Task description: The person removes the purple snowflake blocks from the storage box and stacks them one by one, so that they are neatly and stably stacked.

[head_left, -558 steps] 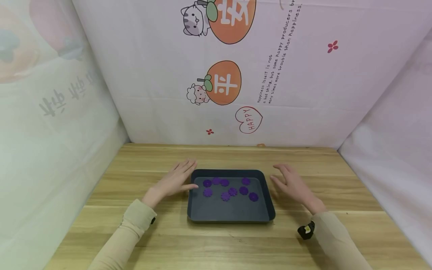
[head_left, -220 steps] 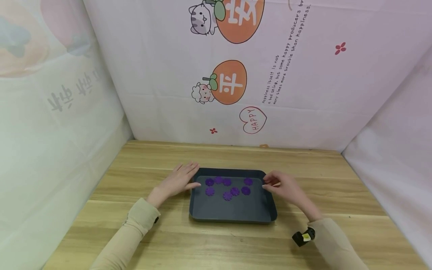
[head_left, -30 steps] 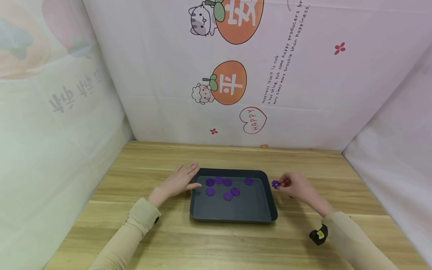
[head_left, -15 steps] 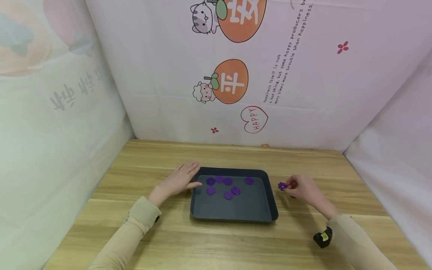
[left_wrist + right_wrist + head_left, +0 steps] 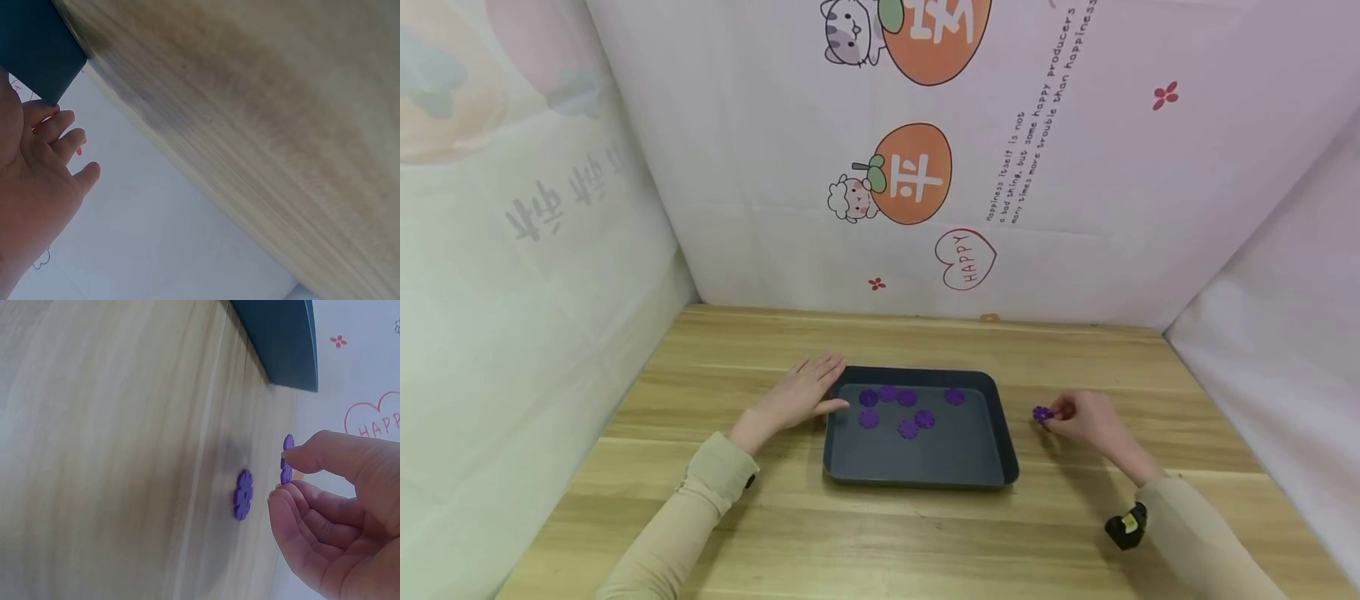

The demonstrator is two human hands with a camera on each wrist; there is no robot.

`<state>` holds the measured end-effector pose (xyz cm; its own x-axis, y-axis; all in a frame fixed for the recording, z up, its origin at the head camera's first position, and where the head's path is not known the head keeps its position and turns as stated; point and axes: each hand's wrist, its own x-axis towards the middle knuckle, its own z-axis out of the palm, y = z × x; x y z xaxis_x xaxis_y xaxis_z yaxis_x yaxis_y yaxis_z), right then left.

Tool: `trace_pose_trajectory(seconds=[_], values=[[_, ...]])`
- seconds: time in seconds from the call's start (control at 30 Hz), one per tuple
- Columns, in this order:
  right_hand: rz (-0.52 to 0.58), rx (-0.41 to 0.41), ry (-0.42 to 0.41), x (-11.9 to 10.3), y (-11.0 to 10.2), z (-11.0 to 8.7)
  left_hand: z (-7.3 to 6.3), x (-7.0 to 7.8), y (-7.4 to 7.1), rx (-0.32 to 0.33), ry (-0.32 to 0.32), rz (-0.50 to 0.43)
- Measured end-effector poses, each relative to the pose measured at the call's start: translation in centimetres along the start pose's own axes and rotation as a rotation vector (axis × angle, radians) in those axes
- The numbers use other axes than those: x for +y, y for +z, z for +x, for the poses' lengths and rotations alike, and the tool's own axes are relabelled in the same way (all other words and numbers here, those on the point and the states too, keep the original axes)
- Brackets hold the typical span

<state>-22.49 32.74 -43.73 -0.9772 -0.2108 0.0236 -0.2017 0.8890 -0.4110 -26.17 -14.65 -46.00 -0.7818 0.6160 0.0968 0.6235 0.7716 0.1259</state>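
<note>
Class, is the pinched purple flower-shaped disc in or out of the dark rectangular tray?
Out: the right hand holds the purple disc above the wooden table, beside the dark tray.

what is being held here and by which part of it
A purple notched disc: the right hand pinches it by the rim nearest that hand, between thumb and fingers. The left hand rests against the left side of the tray, gripping nothing.

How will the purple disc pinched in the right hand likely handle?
The purple disc looks stiff, showing no sag in the right hand. Being thin, it's probably light. Its notched rim might make it roll unevenly.
</note>
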Motion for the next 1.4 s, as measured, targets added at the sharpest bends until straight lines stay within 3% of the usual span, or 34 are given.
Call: trace_pose_trajectory(seconds=[0.47, 1.4], values=[[0.006, -0.027, 0.061, 1.6, 0.1, -0.1, -0.1, 0.0, 0.0, -0.001, -0.004, -0.009], [0.028, -0.065, 0.095, 1.8, 0.4, -0.3, 0.1, -0.2, 0.3, -0.002, -0.018, -0.006]])
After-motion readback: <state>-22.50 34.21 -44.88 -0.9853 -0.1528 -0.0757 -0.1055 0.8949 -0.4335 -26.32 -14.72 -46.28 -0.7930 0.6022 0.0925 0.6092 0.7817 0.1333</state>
